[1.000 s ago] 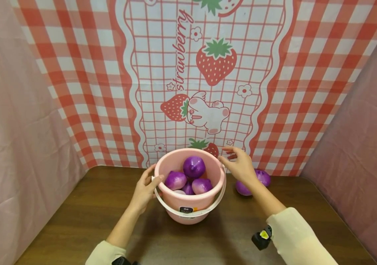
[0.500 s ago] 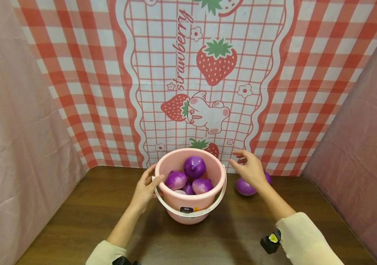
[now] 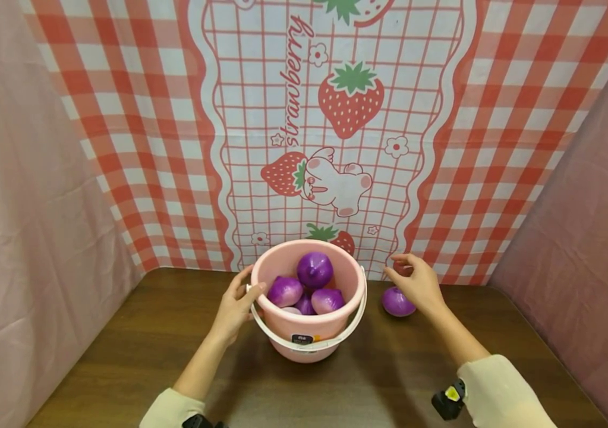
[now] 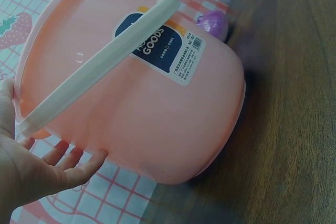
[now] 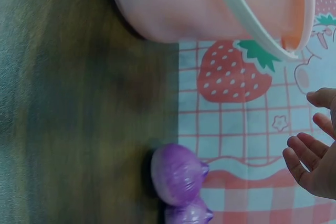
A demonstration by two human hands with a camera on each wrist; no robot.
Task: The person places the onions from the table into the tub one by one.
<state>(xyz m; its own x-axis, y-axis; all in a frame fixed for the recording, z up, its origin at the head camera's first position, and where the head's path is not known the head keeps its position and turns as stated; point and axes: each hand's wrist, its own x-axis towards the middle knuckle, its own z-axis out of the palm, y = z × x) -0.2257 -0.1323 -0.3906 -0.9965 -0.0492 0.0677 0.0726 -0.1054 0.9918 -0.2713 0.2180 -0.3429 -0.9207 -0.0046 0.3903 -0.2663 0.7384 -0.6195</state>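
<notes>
A pink bucket (image 3: 287,326) with a white handle (image 3: 314,345) hanging down in front stands on the table. Several purple onions (image 3: 315,270) lie inside it, next to a pale, partly hidden item. My left hand (image 3: 236,309) holds its left rim, thumb on top and fingers against the outer wall, as the left wrist view confirms. To the right of the bucket, my right hand (image 3: 420,286) hovers with fingers apart and nothing in them, near a purple onion (image 3: 397,302) on the table. A second onion (image 5: 189,212) sits beside that one in the right wrist view; the hand hides it from the head camera.
Behind the dark wooden table (image 3: 164,333) hangs a red-and-white checked cloth (image 3: 346,178) with strawberry prints. Pink drapes (image 3: 41,208) close off both sides. A label (image 4: 163,48) is stuck on the bucket's front.
My right hand has left the bucket's right rim and moved right and slightly down, over the loose onions. The left hand and the bucket have stayed in place.
</notes>
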